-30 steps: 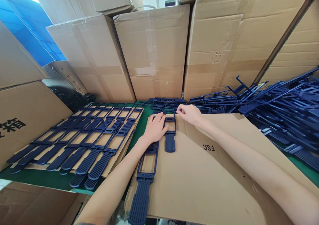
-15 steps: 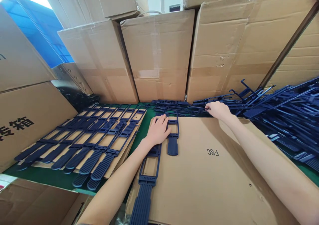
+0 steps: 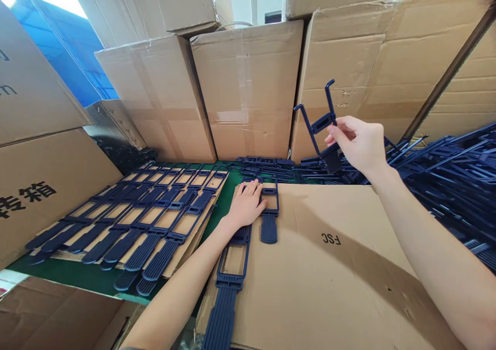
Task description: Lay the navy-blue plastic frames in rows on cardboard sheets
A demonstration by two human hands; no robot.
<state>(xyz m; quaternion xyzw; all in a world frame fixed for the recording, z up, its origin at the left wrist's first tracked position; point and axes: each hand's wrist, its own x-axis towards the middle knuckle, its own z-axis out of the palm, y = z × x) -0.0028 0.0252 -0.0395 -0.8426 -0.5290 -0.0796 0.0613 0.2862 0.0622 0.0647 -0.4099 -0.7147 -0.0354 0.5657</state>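
Raised above the cardboard sheet (image 3: 302, 298), my right hand (image 3: 358, 141) pinches a dark blue plastic frame (image 3: 321, 124) by its side; two hooked prongs point up and a flat tab hangs below. My left hand (image 3: 248, 204) lies with fingers spread on the sheet's upper left, over part of the blue pieces there. Right beside its fingers is a short ribbed piece (image 3: 268, 228). Below it a longer piece (image 3: 225, 308) runs down the sheet's left edge, its top partly hidden by my left hand.
Several overlapping blue frames (image 3: 158, 252) lie in rows on cardboard at the left, over a green surface (image 3: 77, 279). A tangled pile of blue parts (image 3: 457, 179) fills the right. Large cartons (image 3: 248, 92) stand behind, another carton (image 3: 46, 190) at left.
My right hand has risen from the parts at the back edge, lifting one blue frame up and slightly right. My left hand has stayed in place.
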